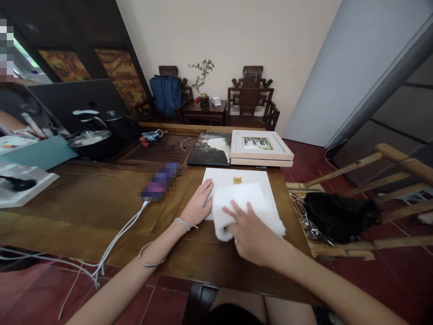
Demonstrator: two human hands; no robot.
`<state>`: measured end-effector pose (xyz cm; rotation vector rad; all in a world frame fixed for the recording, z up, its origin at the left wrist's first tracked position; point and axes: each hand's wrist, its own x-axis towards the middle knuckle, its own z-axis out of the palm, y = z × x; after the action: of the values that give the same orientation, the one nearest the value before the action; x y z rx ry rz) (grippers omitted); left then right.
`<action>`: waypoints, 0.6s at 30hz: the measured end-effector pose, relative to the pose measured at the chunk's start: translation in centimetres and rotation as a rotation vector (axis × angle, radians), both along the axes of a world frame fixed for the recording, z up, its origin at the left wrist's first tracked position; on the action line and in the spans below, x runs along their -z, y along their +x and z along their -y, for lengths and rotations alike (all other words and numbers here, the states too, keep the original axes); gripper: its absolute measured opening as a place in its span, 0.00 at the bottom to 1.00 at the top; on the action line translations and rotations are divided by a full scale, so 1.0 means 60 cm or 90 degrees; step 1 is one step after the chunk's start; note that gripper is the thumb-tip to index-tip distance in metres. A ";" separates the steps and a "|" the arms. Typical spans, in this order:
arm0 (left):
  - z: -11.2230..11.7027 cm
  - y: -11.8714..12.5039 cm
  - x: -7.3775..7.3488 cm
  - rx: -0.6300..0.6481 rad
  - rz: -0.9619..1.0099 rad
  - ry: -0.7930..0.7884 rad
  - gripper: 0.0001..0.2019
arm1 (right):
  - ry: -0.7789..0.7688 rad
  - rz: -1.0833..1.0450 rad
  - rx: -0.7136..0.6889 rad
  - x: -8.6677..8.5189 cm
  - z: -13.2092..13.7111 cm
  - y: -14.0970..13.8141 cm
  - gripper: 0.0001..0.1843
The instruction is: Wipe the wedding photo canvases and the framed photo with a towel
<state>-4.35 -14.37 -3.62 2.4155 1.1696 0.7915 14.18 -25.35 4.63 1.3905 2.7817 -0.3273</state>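
A white folded cloth [250, 203] lies on a white flat board [223, 177] near the front of the wooden table [101, 203]. My right hand [248, 232] rests flat on the cloth's near edge, fingers spread. At the board's left edge lies my left hand [198, 205], its fingers stretched out and touching both the cloth and the board. A small gold mark [237, 180] shows on the board beyond the cloth.
Two stacked framed pictures [260, 146] and a dark picture [209, 149] lie further back. A blurred object [158, 180] with a white cable [118, 234] lies to the left. Pans [89, 137] stand at far left. A black bag [338, 216] sits on a bamboo rack at right.
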 end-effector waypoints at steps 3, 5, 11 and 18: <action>0.000 0.002 -0.003 -0.009 -0.010 -0.006 0.25 | 0.039 0.022 0.029 0.011 -0.074 0.005 0.23; 0.001 0.003 -0.005 -0.011 -0.017 -0.011 0.25 | 0.066 0.040 0.049 0.019 -0.119 0.007 0.25; 0.002 0.003 -0.004 -0.010 -0.018 -0.015 0.25 | 0.130 0.058 0.092 0.036 -0.144 -0.004 0.24; 0.000 -0.001 0.001 0.008 0.008 -0.018 0.25 | 0.091 0.016 0.016 0.026 0.001 -0.025 0.18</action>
<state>-4.39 -14.38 -3.71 2.3890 1.1510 0.7805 12.68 -25.41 3.05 1.4467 2.8187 -0.1113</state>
